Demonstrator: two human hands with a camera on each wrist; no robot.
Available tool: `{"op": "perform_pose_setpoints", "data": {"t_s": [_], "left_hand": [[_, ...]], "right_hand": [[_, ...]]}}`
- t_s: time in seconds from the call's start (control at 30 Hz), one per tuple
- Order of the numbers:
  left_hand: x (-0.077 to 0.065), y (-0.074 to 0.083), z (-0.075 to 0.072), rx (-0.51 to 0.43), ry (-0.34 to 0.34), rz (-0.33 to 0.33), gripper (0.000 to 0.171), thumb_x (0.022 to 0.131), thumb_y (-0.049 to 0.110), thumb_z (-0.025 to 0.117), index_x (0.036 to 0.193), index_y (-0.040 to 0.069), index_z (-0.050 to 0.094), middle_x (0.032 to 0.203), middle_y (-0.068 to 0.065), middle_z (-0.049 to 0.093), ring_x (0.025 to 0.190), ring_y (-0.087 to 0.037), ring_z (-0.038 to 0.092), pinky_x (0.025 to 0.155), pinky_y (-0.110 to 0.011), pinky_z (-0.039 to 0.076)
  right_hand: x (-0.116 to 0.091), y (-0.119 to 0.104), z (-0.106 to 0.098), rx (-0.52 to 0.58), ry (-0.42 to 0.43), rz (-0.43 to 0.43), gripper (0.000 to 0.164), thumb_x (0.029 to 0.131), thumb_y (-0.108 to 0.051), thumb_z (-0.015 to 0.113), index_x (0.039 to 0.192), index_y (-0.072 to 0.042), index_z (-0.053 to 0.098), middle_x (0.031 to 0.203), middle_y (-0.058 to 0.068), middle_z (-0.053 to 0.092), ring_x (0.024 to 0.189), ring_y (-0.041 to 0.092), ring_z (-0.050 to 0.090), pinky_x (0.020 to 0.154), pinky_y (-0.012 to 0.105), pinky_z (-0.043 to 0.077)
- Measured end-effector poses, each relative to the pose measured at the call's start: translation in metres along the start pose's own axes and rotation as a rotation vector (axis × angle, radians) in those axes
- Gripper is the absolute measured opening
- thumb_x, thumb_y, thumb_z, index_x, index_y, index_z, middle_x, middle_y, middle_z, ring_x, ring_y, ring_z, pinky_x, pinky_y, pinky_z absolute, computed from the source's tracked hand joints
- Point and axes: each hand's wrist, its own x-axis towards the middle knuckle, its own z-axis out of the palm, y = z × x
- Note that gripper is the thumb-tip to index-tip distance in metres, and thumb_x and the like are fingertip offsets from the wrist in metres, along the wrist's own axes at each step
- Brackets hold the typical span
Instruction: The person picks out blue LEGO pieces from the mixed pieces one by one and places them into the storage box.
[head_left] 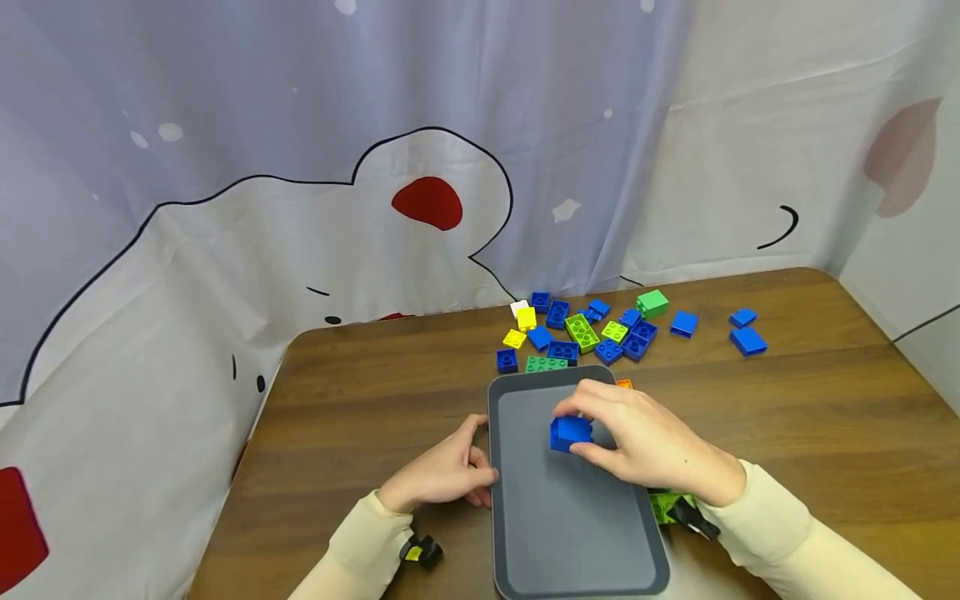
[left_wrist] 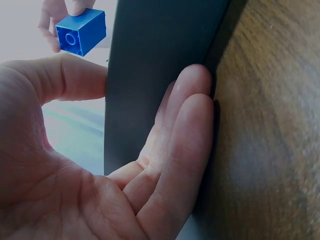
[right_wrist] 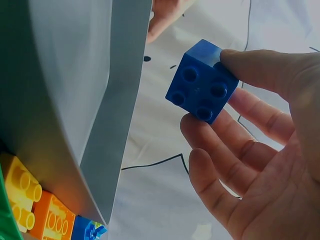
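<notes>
Head view: right hand (head_left: 637, 433) pinches the blue brick (head_left: 572, 433) between thumb and fingers, above the tray (head_left: 562, 525), toward its far half. Left hand (head_left: 442, 471) at the tray's left edge, thumb on the rim, fingers bent in against the side. Tray on the table (head_left: 360, 417), long sides running near to far. Loose bricks (head_left: 582, 333) in a cluster between the tray's far edge and the table's far edge: blue, yellow, lime, green, one white. A few more blue ones spread toward the table's far right corner. Lime piece (head_left: 663, 506) just beside the tray's right edge, partly hidden. Curtain (head_left: 300, 267) behind the table's far edge.

Left wrist view: left thumb touches the rim, fingers lie along the tray's outer wall, tips down by the tabletop; hand clamped on the tray. Blue brick up top left, hollow underside showing, other hand on it.

Right wrist view: thumb on one side of the brick, fingers on the other, four studs facing the camera. Yellow brick (right_wrist: 20, 187) and orange brick (right_wrist: 52, 215) outside the tray wall.
</notes>
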Motion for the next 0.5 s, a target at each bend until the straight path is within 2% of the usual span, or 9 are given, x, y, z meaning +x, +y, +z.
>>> {"op": "perform_pose_setpoints", "data": {"t_s": [0.17,0.27,0.37,0.43,0.5], "left_hand": [[-0.0005,0.0023,-0.0003,0.012,0.007,-0.012,0.085,0.094,0.014,0.067,0.162,0.009,0.015,0.079,-0.01,0.07,0.069,-0.026,0.075,0.063,-0.037,0.063],[-0.0005,0.0034,-0.0001,0.01,0.01,-0.014,0.086,0.094,0.014,0.066,0.162,0.009,0.014,0.079,-0.011,0.07,0.069,-0.027,0.075,0.063,-0.037,0.063],[-0.0002,0.0035,-0.0002,0.004,0.01,-0.015,0.086,0.094,0.014,0.066,0.162,0.009,0.014,0.079,-0.011,0.07,0.068,-0.026,0.075,0.063,-0.037,0.063],[0.0,0.0035,-0.0003,-0.001,0.009,-0.016,0.086,0.094,0.014,0.066,0.162,0.01,0.014,0.078,-0.01,0.07,0.068,-0.026,0.075,0.063,-0.037,0.063],[0.0004,0.0033,-0.0003,-0.006,0.006,-0.014,0.086,0.094,0.014,0.066,0.162,0.01,0.014,0.078,-0.01,0.07,0.068,-0.025,0.075,0.063,-0.037,0.063]], "right_hand": [[-0.0007,-0.0036,0.0008,0.003,-0.003,-0.026,0.039,0.089,-0.03,0.082,0.125,-0.023,0.068,0.112,-0.013,0.065,0.091,0.003,0.06,0.077,0.026,0.053],[-0.0017,-0.0052,0.0002,-0.005,-0.02,-0.035,0.057,0.086,-0.039,0.084,0.137,-0.025,0.062,0.129,-0.011,0.064,0.111,0.008,0.063,0.091,0.035,0.057],[-0.0036,-0.0066,-0.002,-0.012,-0.046,-0.034,0.082,0.083,-0.05,0.084,0.152,-0.024,0.05,0.152,-0.006,0.052,0.137,0.017,0.054,0.106,0.048,0.052],[-0.0049,-0.0072,-0.004,-0.013,-0.061,-0.021,0.092,0.081,-0.054,0.084,0.157,-0.025,0.043,0.16,-0.005,0.043,0.144,0.021,0.048,0.11,0.053,0.049],[-0.0058,-0.0069,-0.0064,-0.015,-0.065,-0.005,0.095,0.08,-0.054,0.085,0.158,-0.023,0.041,0.163,-0.003,0.04,0.148,0.022,0.044,0.113,0.056,0.046]]}}
